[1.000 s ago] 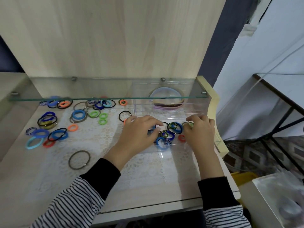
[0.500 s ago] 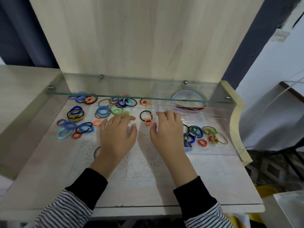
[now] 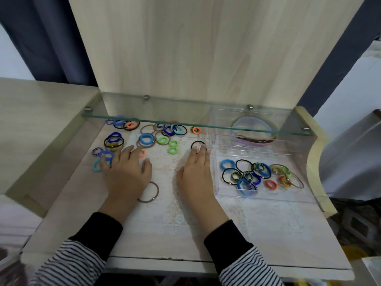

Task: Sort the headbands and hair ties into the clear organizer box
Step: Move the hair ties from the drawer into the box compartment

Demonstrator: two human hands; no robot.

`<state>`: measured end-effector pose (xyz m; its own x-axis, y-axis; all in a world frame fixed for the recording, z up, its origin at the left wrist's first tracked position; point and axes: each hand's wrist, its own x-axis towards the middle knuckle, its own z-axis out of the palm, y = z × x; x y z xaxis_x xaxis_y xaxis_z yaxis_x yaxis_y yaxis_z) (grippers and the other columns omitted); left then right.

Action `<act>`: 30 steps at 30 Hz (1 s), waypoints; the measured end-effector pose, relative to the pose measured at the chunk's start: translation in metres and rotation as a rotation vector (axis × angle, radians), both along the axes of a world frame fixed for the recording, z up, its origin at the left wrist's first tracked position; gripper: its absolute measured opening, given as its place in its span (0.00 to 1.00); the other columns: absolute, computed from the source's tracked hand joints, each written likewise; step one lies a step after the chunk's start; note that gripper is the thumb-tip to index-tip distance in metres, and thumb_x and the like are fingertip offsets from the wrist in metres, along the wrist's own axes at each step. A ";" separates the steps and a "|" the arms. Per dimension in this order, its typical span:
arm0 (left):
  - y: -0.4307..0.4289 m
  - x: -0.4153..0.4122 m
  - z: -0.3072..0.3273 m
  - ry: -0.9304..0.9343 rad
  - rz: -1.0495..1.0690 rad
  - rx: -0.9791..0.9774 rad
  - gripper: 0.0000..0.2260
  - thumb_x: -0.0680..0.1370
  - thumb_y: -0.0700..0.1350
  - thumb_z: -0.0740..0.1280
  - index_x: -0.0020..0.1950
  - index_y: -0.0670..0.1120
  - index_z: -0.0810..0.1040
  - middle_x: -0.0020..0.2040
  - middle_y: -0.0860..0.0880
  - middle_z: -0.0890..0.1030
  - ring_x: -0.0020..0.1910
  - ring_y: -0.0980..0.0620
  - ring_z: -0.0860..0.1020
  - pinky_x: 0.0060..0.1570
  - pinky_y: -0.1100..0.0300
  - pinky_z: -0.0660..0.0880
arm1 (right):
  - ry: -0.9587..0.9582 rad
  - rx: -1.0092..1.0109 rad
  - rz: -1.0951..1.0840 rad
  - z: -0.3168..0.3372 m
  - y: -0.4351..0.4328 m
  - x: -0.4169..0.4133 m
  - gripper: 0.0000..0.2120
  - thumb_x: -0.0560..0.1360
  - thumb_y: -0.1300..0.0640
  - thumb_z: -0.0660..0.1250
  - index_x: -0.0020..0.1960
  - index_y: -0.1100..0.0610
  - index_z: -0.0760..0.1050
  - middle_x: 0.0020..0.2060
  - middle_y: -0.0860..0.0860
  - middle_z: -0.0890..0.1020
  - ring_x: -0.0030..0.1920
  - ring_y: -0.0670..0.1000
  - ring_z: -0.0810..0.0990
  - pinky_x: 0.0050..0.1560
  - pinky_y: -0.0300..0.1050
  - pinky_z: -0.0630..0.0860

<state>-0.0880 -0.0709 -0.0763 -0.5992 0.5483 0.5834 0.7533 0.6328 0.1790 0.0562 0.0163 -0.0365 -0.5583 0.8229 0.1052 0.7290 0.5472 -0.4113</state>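
The clear organizer box (image 3: pixel 266 196) sits at the right of the desk with several hair ties (image 3: pixel 254 174) in its front compartment and headbands (image 3: pixel 254 133) in its back one. Many loose coloured hair ties (image 3: pixel 146 139) lie scattered at the left. My left hand (image 3: pixel 125 172) lies flat with straight fingers over blue ties and an orange tie (image 3: pixel 142 154). My right hand (image 3: pixel 195 174) lies flat, its fingertips on a thin black hair tie (image 3: pixel 198 144). A brown ring tie (image 3: pixel 151 193) lies partly under my left hand.
A glass shelf (image 3: pixel 195 122) spans the desk above the ties and the box's back. A wooden panel rises behind it. A lace mat (image 3: pixel 171 215) covers the desk. The desk's front edge is near my striped sleeves.
Both hands left the organizer box and moved left onto the desk. The left hand now covers ties at the left; the right fingertips reached the black tie. The view shifted left.
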 end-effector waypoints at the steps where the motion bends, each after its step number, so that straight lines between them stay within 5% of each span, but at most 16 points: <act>1: -0.001 0.000 -0.001 0.013 0.003 -0.003 0.16 0.74 0.51 0.62 0.56 0.45 0.81 0.57 0.46 0.82 0.58 0.43 0.79 0.65 0.38 0.63 | -0.011 0.001 -0.004 -0.002 -0.001 0.000 0.30 0.79 0.58 0.54 0.76 0.66 0.46 0.75 0.64 0.46 0.75 0.62 0.43 0.76 0.51 0.44; 9: -0.004 0.004 0.002 -0.016 -0.040 0.007 0.15 0.74 0.51 0.61 0.56 0.49 0.81 0.51 0.50 0.84 0.59 0.46 0.79 0.68 0.40 0.58 | -0.036 0.003 0.039 0.001 -0.001 0.005 0.29 0.80 0.56 0.52 0.75 0.69 0.46 0.74 0.65 0.52 0.75 0.61 0.48 0.76 0.50 0.44; 15: -0.004 0.006 0.006 -0.034 -0.064 -0.021 0.14 0.74 0.50 0.61 0.53 0.49 0.82 0.49 0.50 0.84 0.58 0.47 0.79 0.67 0.38 0.61 | 0.059 0.050 0.046 -0.010 -0.003 -0.003 0.28 0.76 0.58 0.57 0.74 0.66 0.56 0.70 0.62 0.62 0.72 0.60 0.58 0.73 0.53 0.56; 22: -0.005 0.010 0.008 -0.061 -0.123 0.008 0.09 0.73 0.50 0.64 0.48 0.53 0.82 0.49 0.54 0.85 0.59 0.48 0.80 0.69 0.40 0.56 | 0.157 0.152 -0.020 -0.011 -0.009 -0.003 0.27 0.71 0.61 0.59 0.69 0.63 0.64 0.70 0.63 0.63 0.65 0.61 0.65 0.64 0.52 0.66; 30: -0.007 0.011 0.010 -0.126 -0.156 0.000 0.09 0.71 0.53 0.64 0.47 0.55 0.82 0.48 0.57 0.84 0.57 0.52 0.80 0.69 0.42 0.55 | 0.180 0.213 -0.047 -0.020 -0.004 -0.001 0.15 0.69 0.60 0.63 0.55 0.61 0.73 0.53 0.59 0.74 0.54 0.59 0.72 0.55 0.51 0.71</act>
